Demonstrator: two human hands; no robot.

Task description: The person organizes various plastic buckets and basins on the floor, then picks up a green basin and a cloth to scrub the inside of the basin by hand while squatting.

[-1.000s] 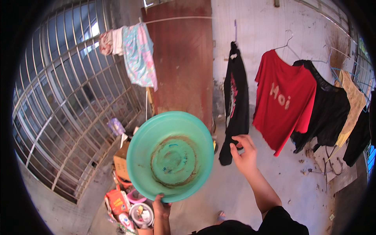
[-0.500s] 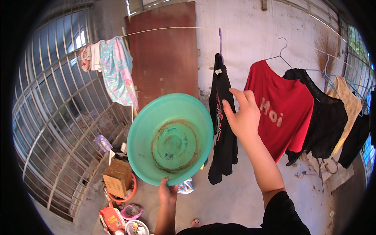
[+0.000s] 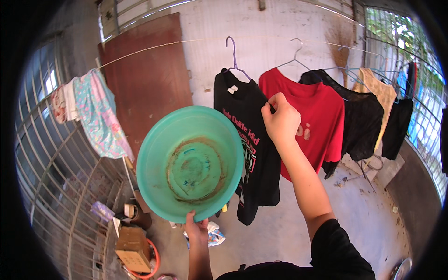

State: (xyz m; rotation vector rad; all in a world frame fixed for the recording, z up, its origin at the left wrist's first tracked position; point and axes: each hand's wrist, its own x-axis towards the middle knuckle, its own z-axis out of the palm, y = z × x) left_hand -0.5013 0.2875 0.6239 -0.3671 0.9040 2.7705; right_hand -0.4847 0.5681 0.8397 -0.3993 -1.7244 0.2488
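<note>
- And the left hand is closed on the lower rim of the green basin, thumb showing on the near side, the other fingers mostly hidden behind it.
- The basin hangs there in the air, tilted so its inside faces the camera, a brownish ring marking the bottom!
- Up to the right hand: thumb and forefinger are drawn together, pinching the black T-shirt at its shoulder edge, the remaining fingers curled in.
- That shirt is on a purple hanger, hooked over the clothesline, pink lettering across its front, the basin covering part of its left side from here.
- Just behind the right hand, a red T-shirt on its own hanger, partly hidden by hand and forearm.
- Over on the left, a floral cloth drapes from the line.
</note>
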